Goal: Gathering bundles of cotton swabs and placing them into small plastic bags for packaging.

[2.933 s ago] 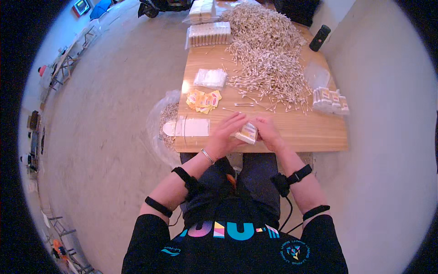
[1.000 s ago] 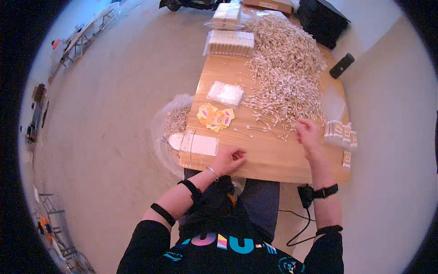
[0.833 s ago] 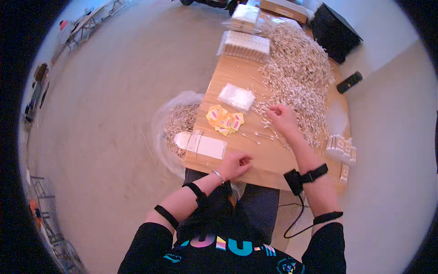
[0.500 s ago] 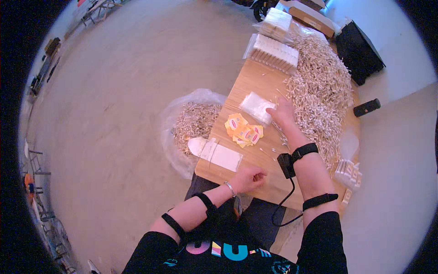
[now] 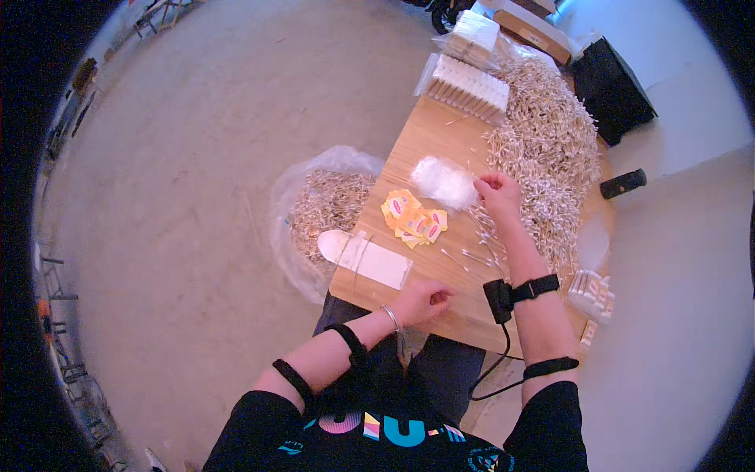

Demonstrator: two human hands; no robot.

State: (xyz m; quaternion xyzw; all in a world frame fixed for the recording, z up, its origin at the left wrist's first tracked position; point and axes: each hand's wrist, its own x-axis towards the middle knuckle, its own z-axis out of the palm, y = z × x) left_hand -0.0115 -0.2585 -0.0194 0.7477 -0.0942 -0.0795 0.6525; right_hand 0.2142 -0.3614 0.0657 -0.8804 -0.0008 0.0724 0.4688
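Left of the table (image 5: 421, 130) slumps a clear sack (image 5: 285, 224) of cotton swabs (image 5: 334, 206); then a white board (image 5: 383, 267) and yellow cards (image 5: 415, 226). The left hand (image 5: 423, 302) rests by the near edge, fingers loosely curled, contents hidden. Clear plastic bags (image 5: 443, 182) lie beyond the cards; at their right edge the right hand's (image 5: 501, 197) thumb and fingertips meet, gripping what I can't tell, beside the swab heap (image 5: 544, 134).

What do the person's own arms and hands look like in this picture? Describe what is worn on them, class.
The left hand and right hand are gloveless. A shiny silver-coloured bangle circles the left wrist. Each arm has two black straps; the right also carries a black box with a black cable. The sleeves are short and black.
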